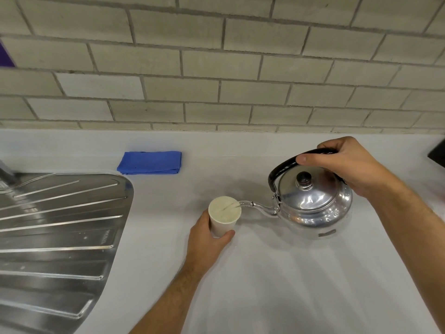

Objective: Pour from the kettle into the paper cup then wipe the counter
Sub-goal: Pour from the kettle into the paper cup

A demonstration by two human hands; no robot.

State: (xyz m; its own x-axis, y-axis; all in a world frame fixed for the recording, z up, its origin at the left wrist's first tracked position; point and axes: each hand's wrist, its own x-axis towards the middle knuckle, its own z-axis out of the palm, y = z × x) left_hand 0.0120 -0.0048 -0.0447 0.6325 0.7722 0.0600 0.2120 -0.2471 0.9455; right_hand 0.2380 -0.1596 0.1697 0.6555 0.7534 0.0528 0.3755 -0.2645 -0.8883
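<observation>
A white paper cup (222,221) stands on the white counter (277,273), and my left hand (206,239) is wrapped around its lower side. My right hand (346,165) grips the black handle of a shiny metal kettle (313,208), which is tilted to the left. The kettle's thin spout reaches the cup's right rim, and a stream of water runs from it into the cup. A folded blue cloth (150,162) lies flat on the counter behind and to the left of the cup, near the wall.
A ribbed steel sink drainboard (60,227) fills the left side. A grey tiled wall (216,68) runs along the back of the counter. A dark object (437,153) shows at the right edge.
</observation>
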